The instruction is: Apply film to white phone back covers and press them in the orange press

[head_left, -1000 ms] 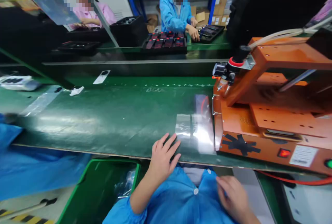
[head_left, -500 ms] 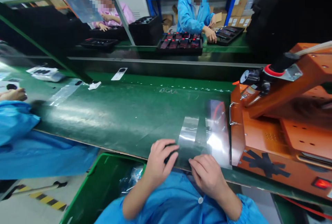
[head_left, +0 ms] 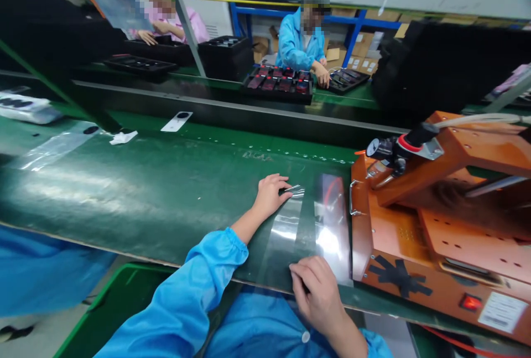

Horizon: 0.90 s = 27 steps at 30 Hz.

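My left hand (head_left: 270, 195) reaches out over the green conveyor belt (head_left: 166, 192) and pinches the far end of a clear plastic bag (head_left: 286, 225) lying on it. My right hand (head_left: 317, 286) presses the near end of the same bag at the belt's front edge. The bag lies stretched lengthwise between the two hands. A second clear bag (head_left: 329, 225) lies just to its right, against the orange machine (head_left: 440, 219).
A green bin (head_left: 120, 308) stands below the belt's front edge. Another clear bag (head_left: 53, 148), a white scrap (head_left: 123, 137) and a white card (head_left: 176, 121) lie far left on the belt. Two people work at black trays (head_left: 282, 82) across the line. A blue sleeve (head_left: 45, 269) is at my left.
My left hand slid forward along the bag from the near edge to its far end and pinched it. My right hand came up from my lap onto the bag's near end.
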Each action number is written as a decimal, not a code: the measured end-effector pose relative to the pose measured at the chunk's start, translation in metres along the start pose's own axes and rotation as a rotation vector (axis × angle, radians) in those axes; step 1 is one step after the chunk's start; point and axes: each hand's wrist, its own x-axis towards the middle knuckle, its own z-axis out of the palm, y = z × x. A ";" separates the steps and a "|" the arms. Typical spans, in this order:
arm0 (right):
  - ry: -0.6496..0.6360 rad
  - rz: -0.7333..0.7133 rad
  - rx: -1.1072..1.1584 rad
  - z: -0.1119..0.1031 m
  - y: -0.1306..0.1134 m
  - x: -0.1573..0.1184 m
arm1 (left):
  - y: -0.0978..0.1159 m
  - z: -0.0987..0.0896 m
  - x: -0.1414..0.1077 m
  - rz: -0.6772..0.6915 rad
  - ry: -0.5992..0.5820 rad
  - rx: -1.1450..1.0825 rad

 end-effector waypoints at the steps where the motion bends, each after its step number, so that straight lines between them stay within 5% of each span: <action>1: -0.013 -0.005 0.000 -0.002 -0.003 0.008 | 0.001 -0.003 -0.006 -0.001 -0.003 -0.042; 5: 0.001 -0.017 -0.098 -0.010 -0.006 0.064 | 0.009 -0.010 -0.034 -0.011 -0.034 -0.200; 10: 0.153 0.108 -0.208 0.000 0.036 0.125 | 0.012 -0.014 -0.057 -0.013 -0.021 -0.286; 15: 0.216 0.122 -0.100 0.011 0.059 0.125 | 0.010 -0.019 -0.056 -0.003 0.002 -0.348; 27: 0.148 0.042 -0.210 0.007 0.048 0.120 | 0.009 -0.020 -0.056 -0.091 -0.010 -0.471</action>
